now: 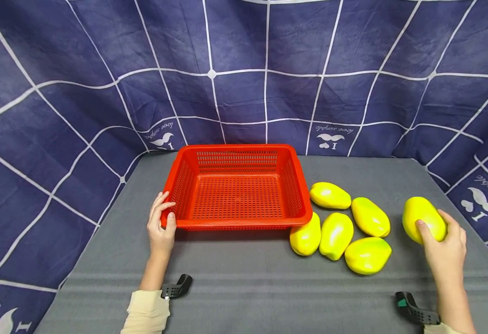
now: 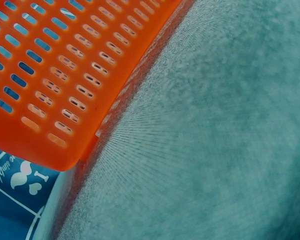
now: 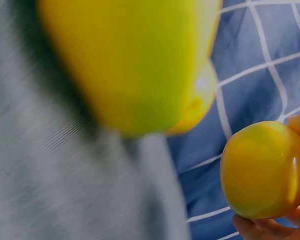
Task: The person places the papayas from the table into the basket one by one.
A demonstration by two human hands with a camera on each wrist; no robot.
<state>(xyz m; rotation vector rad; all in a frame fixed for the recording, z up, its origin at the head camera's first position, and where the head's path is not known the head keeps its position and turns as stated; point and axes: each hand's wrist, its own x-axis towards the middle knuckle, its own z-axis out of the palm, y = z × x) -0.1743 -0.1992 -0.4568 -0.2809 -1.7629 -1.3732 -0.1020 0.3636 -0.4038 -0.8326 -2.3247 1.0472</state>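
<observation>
A red plastic basket [image 1: 237,223] with slotted walls stands on the grey cloth, its inside bare. My left hand [image 1: 161,227] grips the basket's near left corner, with thumb and fingers at the rim; in the left wrist view the slotted wall [image 2: 65,75] appears but the hand barely shows. Out to the right, my right hand [image 1: 448,246] holds a smooth yellow fruit [image 1: 421,218] with a greenish tint, like a mango or papaya. Close up in the right wrist view, fingers wrap that fruit [image 3: 262,170] from the side.
Several similar yellow fruits lie right of the basket, one [image 1: 305,236] against its near right corner and another [image 1: 368,256] nearest the right hand's side. A blue curtain [image 1: 244,97] with white lines hangs behind and at both sides of the grey tabletop [image 1: 244,283].
</observation>
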